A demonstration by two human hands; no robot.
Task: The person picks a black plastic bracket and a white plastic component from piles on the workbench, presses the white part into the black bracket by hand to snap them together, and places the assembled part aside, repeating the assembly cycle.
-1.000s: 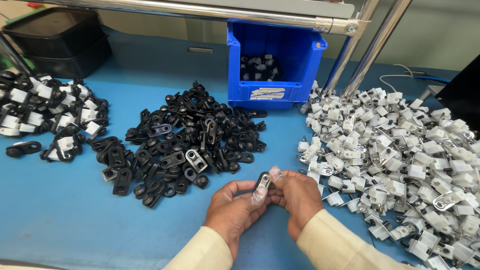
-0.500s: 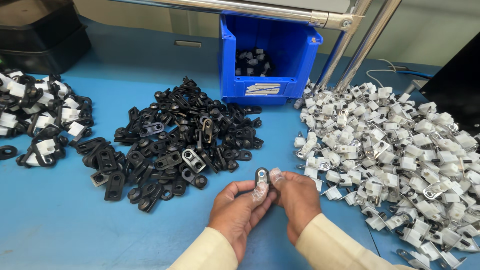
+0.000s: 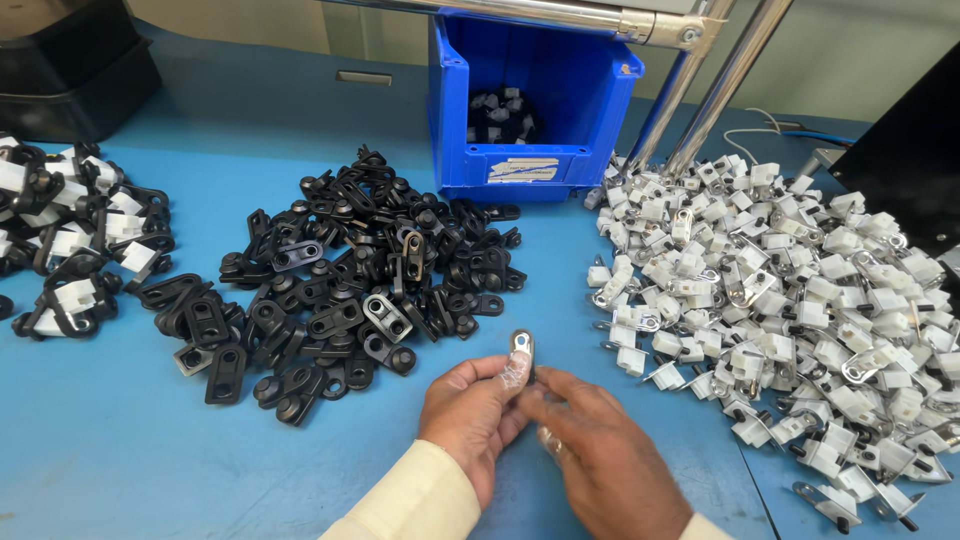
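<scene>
Head view: both hands [image 3: 530, 430] pinch small metal clip [image 3: 521, 347] between fingertips.

Black plastic clips [image 3: 350, 290] glossy; white plastic parts [image 3: 790, 300] matt; metal tab [image 3: 521, 346] shiny.

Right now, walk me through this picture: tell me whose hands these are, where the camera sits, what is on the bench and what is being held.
There is no machine here: a person works with two bare hands, and the single camera sits on that person's head, looking down at a blue table. The left hand and the right hand meet near the bottom edge and together pinch a small metal-and-black part at the fingertips. Ahead lies a pile of black plastic clips. To the right spreads a wider pile of white pieces with metal tabs. At the far left is a mixed heap of black-and-white pieces. Behind stands a blue bin with a few parts inside, under slanted metal tubes.
</scene>
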